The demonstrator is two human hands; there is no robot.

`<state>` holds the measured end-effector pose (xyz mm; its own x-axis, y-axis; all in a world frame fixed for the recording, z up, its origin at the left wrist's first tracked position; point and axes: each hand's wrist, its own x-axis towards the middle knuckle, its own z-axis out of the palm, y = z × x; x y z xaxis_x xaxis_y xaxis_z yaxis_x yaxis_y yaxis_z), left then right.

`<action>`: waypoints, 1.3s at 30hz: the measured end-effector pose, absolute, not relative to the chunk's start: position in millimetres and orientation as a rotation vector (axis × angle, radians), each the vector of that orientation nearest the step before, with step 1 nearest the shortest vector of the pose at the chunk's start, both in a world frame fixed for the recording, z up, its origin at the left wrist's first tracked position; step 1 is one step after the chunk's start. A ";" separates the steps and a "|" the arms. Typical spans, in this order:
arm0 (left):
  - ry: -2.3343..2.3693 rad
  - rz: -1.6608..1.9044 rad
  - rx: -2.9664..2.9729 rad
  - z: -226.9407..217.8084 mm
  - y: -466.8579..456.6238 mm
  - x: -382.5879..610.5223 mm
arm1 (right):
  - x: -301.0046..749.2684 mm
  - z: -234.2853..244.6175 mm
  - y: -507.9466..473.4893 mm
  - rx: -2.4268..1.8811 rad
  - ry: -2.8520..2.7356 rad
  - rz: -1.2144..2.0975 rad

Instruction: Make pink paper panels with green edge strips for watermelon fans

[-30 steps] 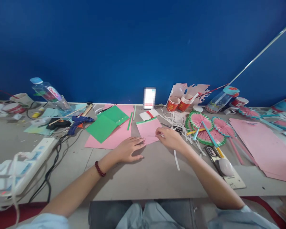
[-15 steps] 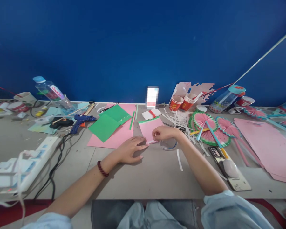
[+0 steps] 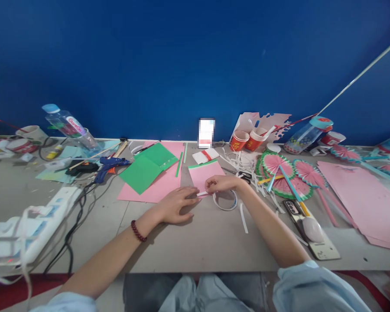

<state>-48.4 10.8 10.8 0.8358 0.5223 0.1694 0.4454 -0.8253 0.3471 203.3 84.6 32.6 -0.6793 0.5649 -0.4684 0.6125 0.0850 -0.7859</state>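
Note:
A small pink sheet (image 3: pixel 199 174) with a green strip along its far edge lies on the table in front of me. At its near edge a narrow white strip (image 3: pixel 202 193) runs between my hands. My left hand (image 3: pixel 178 205) rests low over the table with its fingers spread, fingertips at the sheet's near left corner. The fingers of my right hand (image 3: pixel 221 183) are pinched together at the strip's right end. Just under my right wrist lies a tape roll (image 3: pixel 225 209), partly covered by the hand.
Left are green paper (image 3: pixel 149 167), a blue glue gun (image 3: pixel 108 167), a power strip (image 3: pixel 52 221) and a bottle (image 3: pixel 71 125). Right are scissors (image 3: pixel 245 175), pink paper fans (image 3: pixel 277 167), red paper cups (image 3: pixel 239 141), a phone (image 3: pixel 321 247) and pink sheets (image 3: pixel 360 199). A screen (image 3: pixel 206 132) stands behind.
My right hand has shifted slightly left, and the white strip shows more clearly. The tape roll sits a little nearer to me and is less covered. My left hand stays nearly still.

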 end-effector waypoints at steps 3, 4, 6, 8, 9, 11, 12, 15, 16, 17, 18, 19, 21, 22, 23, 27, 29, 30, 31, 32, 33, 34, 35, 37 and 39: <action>0.729 0.390 2.712 9.7 11.3 -48.8 | 202.6 26.6 84.3 1.252 2.265 -1.686; 0.726 0.396 2.709 9.2 11.5 -49.1 | 202.1 26.1 84.4 1.254 2.262 -1.684; 0.723 0.403 2.708 8.3 11.7 -49.7 | 201.2 29.2 85.1 1.261 2.252 -1.679; 0.725 0.408 2.708 8.0 11.6 -50.3 | 202.6 40.1 85.5 1.275 2.242 -1.665; 0.728 0.412 2.709 8.1 11.4 -50.5 | 205.5 48.6 85.4 1.281 2.250 -1.659; 0.738 0.411 2.706 9.2 10.8 -50.5 | 218.6 69.6 83.7 1.234 2.303 -1.682; 0.742 0.399 2.705 10.1 10.5 -50.3 | 229.2 80.3 81.9 1.229 2.355 -1.722; 0.754 0.356 2.701 12.8 9.6 -49.3 | 271.8 102.8 74.8 1.590 2.576 -1.775; 0.761 0.346 2.701 13.3 9.4 -48.9 | 285.7 105.3 72.7 1.753 2.620 -1.757; 0.766 0.338 2.702 13.3 9.4 -48.7 | 297.1 105.2 71.3 1.941 2.635 -1.711; 0.771 0.335 2.703 13.0 9.6 -48.7 | 304.8 103.3 70.8 2.139 2.631 -1.625; 0.771 0.337 2.705 12.2 9.9 -48.8 | 308.0 100.1 71.4 2.285 2.615 -1.547; 0.761 0.349 2.709 9.8 10.7 -49.4 | 300.0 92.2 75.2 2.137 2.550 -1.655; 0.755 0.359 2.711 8.4 11.2 -49.9 | 289.8 88.1 78.0 1.911 2.528 -1.770; 0.749 0.372 2.713 7.2 11.6 -50.3 | 277.0 84.1 80.9 1.642 2.444 -1.847; 0.731 0.416 2.697 5.0 12.2 -51.4 | 226.3 66.4 87.8 1.236 2.177 -1.810; 0.735 0.416 2.693 5.2 12.1 -51.4 | 213.5 56.9 87.7 1.188 2.146 -1.813; 0.741 0.406 2.695 5.4 12.0 -51.3 | 210.6 52.7 87.2 1.192 2.149 -1.816; 0.748 0.397 2.698 5.5 12.0 -51.2 | 209.4 49.1 86.6 1.202 2.156 -1.820; 0.752 0.390 2.701 5.6 12.0 -51.1 | 209.0 46.1 86.1 1.218 2.164 -1.824; 0.755 0.387 2.704 5.7 12.0 -51.1 | 209.1 43.8 85.8 1.236 2.172 -1.829; 0.757 0.388 2.704 5.7 12.0 -51.0 | 209.2 42.1 85.7 1.243 2.177 -1.835; 0.755 0.392 2.703 5.7 12.0 -51.0 | 208.9 40.9 85.7 1.243 2.184 -1.837; 0.748 0.402 2.699 5.7 12.1 -51.0 | 207.4 39.1 85.8 1.218 2.211 -1.824; 0.746 0.403 2.696 5.8 12.3 -50.9 | 205.4 37.3 85.8 1.194 2.230 -1.808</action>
